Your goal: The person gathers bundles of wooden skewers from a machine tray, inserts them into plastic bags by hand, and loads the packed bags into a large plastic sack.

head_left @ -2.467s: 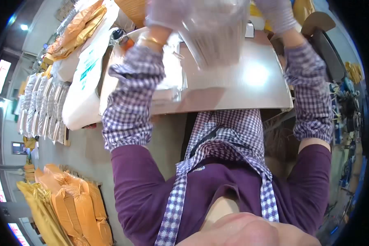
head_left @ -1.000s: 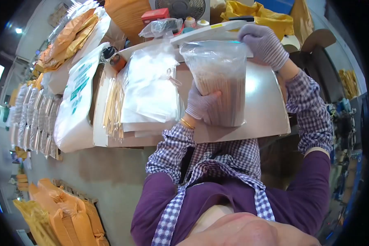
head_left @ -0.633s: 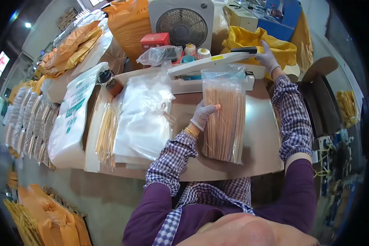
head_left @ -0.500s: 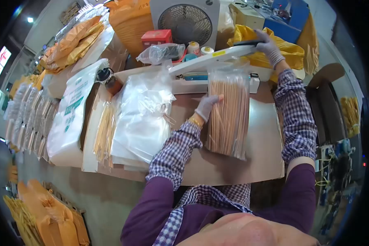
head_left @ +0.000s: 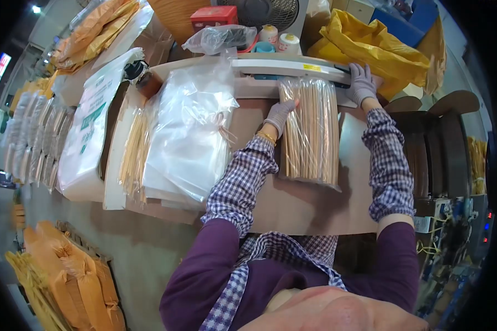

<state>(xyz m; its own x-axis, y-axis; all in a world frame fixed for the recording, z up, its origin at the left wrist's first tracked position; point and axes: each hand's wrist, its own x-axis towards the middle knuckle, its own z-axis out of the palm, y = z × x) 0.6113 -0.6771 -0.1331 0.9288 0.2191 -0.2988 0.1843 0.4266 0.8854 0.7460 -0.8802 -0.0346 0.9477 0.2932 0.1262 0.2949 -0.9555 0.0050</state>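
Note:
A clear plastic bag of thin wooden sticks (head_left: 310, 138) lies on the brown tabletop, its upper end at a white heat sealer (head_left: 284, 67). My gloved left hand (head_left: 280, 117) grips the bag's left edge near the top, thumb over the plastic. The sealer's long arm is down, and its base is partly hidden beneath it. On the dark handle at the arm's right end, my gloved right hand (head_left: 363, 84) presses with its fingers curled over it. Left of the bag is a stack of empty clear bags (head_left: 190, 132).
Loose sticks (head_left: 133, 157) lie in a holder at the left, beside a white printed sack (head_left: 85, 129). Behind the sealer are thread spools (head_left: 289, 43), a red box (head_left: 214, 17), a fan (head_left: 259, 11) and a yellow sack (head_left: 373, 47). An open dark carton (head_left: 447, 149) stands at the right.
My right hand has brought the sealer's raised arm down. My left hand stays on the bag of sticks. The view has shifted slightly.

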